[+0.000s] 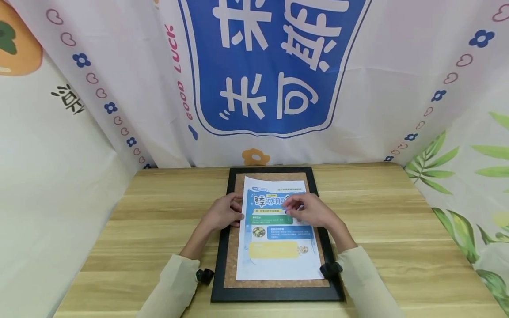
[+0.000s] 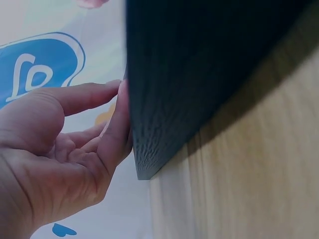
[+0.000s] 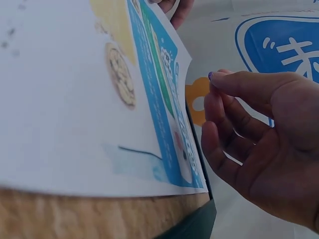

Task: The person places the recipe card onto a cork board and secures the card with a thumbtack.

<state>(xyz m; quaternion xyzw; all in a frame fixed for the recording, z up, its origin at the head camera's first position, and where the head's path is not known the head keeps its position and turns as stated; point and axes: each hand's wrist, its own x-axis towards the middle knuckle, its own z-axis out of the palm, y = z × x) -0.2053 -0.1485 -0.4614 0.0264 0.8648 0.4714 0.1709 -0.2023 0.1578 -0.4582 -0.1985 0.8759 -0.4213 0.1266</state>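
Note:
A printed poster (image 1: 278,267) lies over a black-framed corkboard (image 1: 254,285), its upper edge curving up a little. At its left edge my left hand (image 1: 222,213) pinches the paper between thumb and fingers, the fingers close against the frame's side in the left wrist view. Above the poster's upper right part, my right hand (image 1: 312,211) pinches a small blue pushpin (image 3: 211,75), mostly hidden by the fingertips. The right wrist view shows the poster's corner lying over the cork, with the right hand apart from it.
The board rests on a wooden table (image 1: 159,229). Behind the table hangs a white curtain (image 1: 358,115) with a large blue printed sign. More printed cloth with green leaves (image 1: 433,163) hangs at the right.

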